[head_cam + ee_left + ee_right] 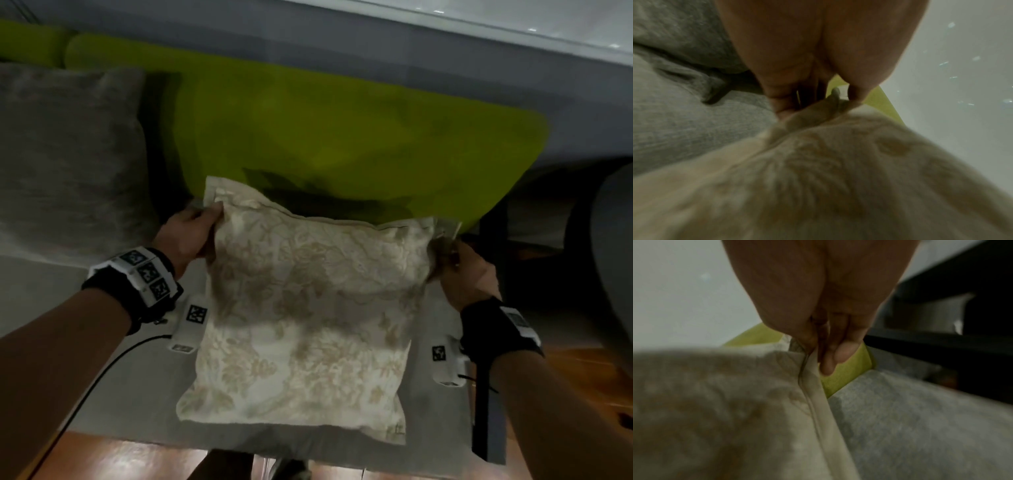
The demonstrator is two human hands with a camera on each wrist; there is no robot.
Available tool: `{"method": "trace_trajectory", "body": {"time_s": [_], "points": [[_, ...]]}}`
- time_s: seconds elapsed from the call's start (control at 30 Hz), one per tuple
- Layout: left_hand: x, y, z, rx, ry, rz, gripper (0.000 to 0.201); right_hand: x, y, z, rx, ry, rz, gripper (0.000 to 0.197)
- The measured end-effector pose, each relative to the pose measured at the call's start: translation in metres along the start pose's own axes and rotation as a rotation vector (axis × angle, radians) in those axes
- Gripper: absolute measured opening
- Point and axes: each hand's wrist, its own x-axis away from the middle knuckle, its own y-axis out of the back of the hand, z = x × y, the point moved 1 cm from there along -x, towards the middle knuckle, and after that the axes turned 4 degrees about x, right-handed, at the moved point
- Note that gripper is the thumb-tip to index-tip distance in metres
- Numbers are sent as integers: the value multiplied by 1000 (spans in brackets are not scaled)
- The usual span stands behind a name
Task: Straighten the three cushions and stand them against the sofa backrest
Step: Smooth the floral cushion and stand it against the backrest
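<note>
A: We note the cream cushion (301, 308) on the sofa seat (113, 370), top edge near the green backrest (342, 130). Left hand (186, 236) and right hand (467, 274) each pinch an upper corner.

B: Risk: pinching fabric only. We think it may sag, slump forward, or lean onto the grey cushion (68, 154).

Wooden floor (113, 455) below the seat edge — a black cable (92, 380) trails across the grey cover.
</note>
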Motion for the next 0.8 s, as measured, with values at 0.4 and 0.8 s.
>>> {"method": "trace_trajectory", "body": {"time_s": [0.4,0.8], "points": [[10,-12,1,-449,-318,-48,48,7,-1,13,267,317,-120,63],[12,-69,24,-1229,-921,485,85,29,-93,25,398,898,236,74]]}}
